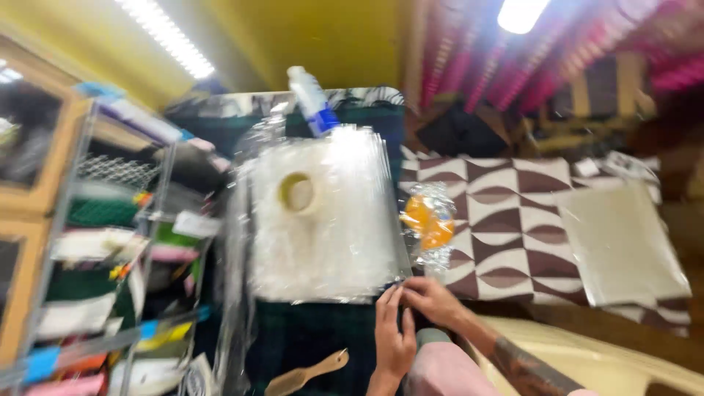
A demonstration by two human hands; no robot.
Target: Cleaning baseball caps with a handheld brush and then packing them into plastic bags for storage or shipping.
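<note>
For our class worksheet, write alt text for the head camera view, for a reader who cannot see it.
Blurred view down at a person's left hand and right hand pinching the near corner of a clear plastic bag holding pale sheets and a tape roll. Beside it lie an orange item in cellophane, a patterned cloth and a wooden brush.

A dark green and navy tartan is seen on the cloth (315, 345). Brown and cream curved shapes are shown on the patterned fabric (506, 227). Orange is seen inside the small clear packet (429, 220), and blue on the white bottle (312, 99).
</note>
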